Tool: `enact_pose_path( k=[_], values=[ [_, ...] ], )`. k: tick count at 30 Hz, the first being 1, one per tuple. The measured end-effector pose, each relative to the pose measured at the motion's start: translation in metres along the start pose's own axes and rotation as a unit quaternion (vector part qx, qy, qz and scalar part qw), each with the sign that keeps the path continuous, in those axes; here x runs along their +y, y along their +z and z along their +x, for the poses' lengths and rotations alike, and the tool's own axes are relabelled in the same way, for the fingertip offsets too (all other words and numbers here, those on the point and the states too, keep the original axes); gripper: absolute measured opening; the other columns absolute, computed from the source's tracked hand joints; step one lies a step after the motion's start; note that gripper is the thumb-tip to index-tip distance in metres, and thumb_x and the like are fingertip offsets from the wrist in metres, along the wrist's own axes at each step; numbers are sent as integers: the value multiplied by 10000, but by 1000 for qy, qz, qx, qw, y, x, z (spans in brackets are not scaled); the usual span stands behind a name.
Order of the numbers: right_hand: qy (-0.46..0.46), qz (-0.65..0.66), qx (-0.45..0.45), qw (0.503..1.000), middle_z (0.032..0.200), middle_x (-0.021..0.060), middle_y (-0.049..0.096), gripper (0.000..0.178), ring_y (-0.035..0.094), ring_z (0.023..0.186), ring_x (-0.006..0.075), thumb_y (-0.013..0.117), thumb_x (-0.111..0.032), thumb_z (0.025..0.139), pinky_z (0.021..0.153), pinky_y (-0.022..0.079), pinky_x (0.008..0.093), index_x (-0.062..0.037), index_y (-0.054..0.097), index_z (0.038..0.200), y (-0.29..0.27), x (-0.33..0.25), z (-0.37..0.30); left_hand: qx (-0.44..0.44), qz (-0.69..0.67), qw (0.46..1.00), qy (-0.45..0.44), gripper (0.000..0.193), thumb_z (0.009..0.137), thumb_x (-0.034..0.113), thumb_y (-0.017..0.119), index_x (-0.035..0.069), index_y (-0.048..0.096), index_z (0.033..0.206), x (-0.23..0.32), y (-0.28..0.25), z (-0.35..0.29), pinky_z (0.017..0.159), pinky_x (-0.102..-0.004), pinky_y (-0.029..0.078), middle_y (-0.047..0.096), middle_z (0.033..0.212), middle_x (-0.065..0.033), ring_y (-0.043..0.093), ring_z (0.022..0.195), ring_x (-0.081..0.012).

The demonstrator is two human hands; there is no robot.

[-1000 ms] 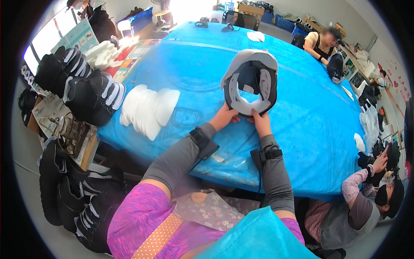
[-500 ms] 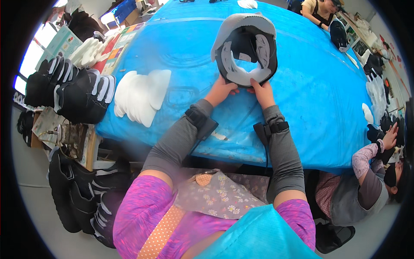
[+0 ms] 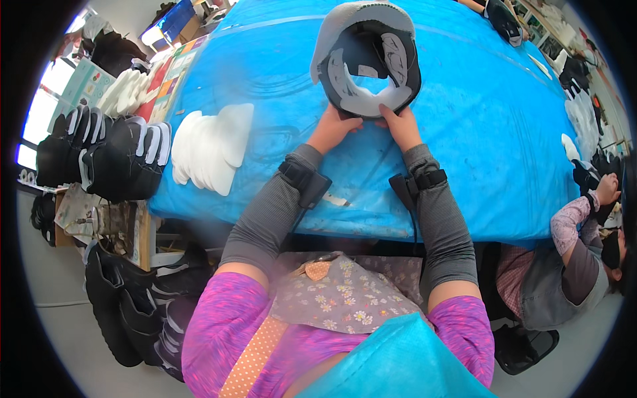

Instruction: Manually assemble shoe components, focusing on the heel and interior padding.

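Above the blue-covered table (image 3: 292, 73), I hold up a black shoe upper (image 3: 417, 79) with a pale grey outer edge and its opening facing me. A white curved foam piece (image 3: 366, 106) lies inside the near end of the opening, and printed grey-white padding lines both sides. My left hand (image 3: 330, 129) grips the near rim from the left, its thumb pointing inward. My right hand (image 3: 402, 127) pinches the same rim on the right, the thumb pressed on the white foam. Fingers under the upper are hidden.
A fanned stack of white foam pieces (image 3: 207, 149) lies on the table to the left. Black shoe uppers (image 3: 123, 162) stand beyond it, with more uppers (image 3: 126, 298) below the table edge. A co-worker (image 3: 564, 272) sits at the right; another's arm shows at the far right.
Both hands and the shoe upper have shifted slightly left and farther up in the picture. The whole view has moved a little too. The grip on the rim looks much the same.
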State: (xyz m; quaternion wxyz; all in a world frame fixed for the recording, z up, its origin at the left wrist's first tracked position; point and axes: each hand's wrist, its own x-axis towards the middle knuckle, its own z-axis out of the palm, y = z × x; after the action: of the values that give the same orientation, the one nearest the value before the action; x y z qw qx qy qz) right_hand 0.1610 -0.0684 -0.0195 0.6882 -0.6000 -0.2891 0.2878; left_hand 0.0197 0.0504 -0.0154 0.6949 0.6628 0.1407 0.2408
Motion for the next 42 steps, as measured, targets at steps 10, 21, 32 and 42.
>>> enact_pose_path(
  k=[10, 21, 32, 42],
  values=[
    [-27, 28, 23, 999, 985, 104, 595, 350, 606, 777, 162, 603, -159, 853, 624, 519, 264, 27, 481, 1123, 2, 1, 0, -10, 2, 1000, -7, 333, 772, 30, 650, -1, 515, 1075, -6, -7, 3, 625, -286, 506, 614, 884, -81, 610, 771, -156],
    [-118, 81, -3, 990, 858, 82, 620, 130, 605, 694, 158, 512, -64, 872, 611, 495, 287, 17, 564, 959, -9, 30, 12, -117, 66, 987, 84, 323, 908, 242, 454, -7, 550, 1090, 44, 10, -16, 727, -304, 488, 625, 979, -124, 608, 849, -181],
    [-118, 73, 15, 990, 864, 72, 615, 240, 587, 687, 137, 643, -151, 823, 526, 496, 266, 8, 582, 991, 7, -13, -11, -34, 78, 995, 43, 548, 958, 446, 265, -4, 539, 1106, 33, 18, -14, 722, -305, 482, 649, 928, -142, 625, 787, -185],
    [-149, -32, 65, 986, 745, 47, 608, 197, 566, 590, 137, 615, -174, 852, 538, 458, 258, 7, 601, 928, 10, -18, -21, -37, 125, 991, 42, 822, 884, 655, 132, -3, 588, 1066, 15, 11, -11, 772, -308, 477, 665, 873, -139, 637, 798, -200]
  ],
)
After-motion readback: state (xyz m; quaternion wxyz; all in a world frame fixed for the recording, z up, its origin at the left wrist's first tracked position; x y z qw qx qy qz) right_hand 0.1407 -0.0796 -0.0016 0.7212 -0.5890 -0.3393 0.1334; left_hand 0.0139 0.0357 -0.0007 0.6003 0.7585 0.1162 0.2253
